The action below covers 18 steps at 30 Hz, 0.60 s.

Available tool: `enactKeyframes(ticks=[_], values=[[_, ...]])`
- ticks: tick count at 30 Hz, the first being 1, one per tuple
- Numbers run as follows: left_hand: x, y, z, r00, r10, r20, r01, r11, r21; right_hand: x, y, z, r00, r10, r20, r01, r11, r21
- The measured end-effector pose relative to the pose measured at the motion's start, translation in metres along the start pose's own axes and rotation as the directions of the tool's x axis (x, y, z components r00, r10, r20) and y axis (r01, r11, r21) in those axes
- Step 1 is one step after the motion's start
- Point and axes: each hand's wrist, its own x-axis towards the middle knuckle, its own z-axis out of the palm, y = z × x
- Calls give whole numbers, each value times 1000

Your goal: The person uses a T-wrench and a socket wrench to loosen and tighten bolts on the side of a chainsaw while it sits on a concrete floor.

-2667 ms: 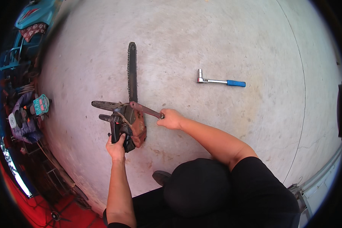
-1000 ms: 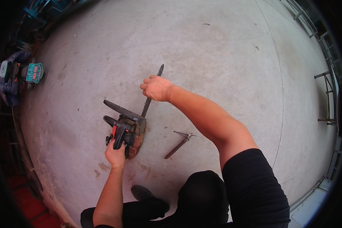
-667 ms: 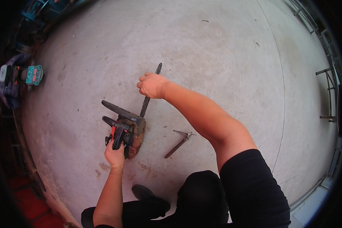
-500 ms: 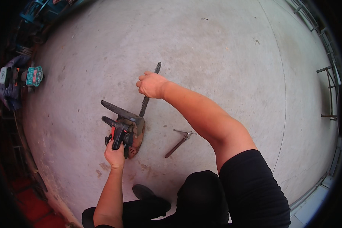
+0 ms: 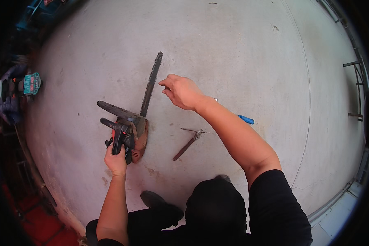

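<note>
An orange and black chainsaw (image 5: 140, 141) rests on the concrete floor, its guide bar and chain (image 5: 151, 84) pointing away from me. My left hand (image 5: 116, 161) is closed around its rear handle. Just right of the bar hovers my right hand (image 5: 180, 91), apart from the chain, fingers loosely bent and spread with nothing visible in them. A tool with a brown handle and thin metal crossbar (image 5: 184, 149) lies to the right of the saw. Beyond my right forearm shows a blue handle (image 5: 246, 119); the forearm hides part of that area.
Along the left edge stands a vehicle with a green plate (image 5: 32, 84), dark and partly cut off. Metal frames (image 5: 358, 86) line the right side. My shoe (image 5: 152, 199) and bent knee (image 5: 215, 205) are close behind the saw and the brown-handled tool.
My right hand has left the guide bar, moving to the right, which uncovers the whole bar. The blue handle has come into sight. My left hand keeps its grip.
</note>
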Motion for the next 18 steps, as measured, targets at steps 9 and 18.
enactKeyframes(ticks=[9, 18], values=[[1, 8, 2, 999, -18, 33, 20, 998, -67, -212, 8, 34, 712, 693, -116, -606, 688, 399], [7, 3, -1, 990, -49, 129, 76, 974, -215, -196, -17, 66, 430, 903, 16, -851, 400, 340]])
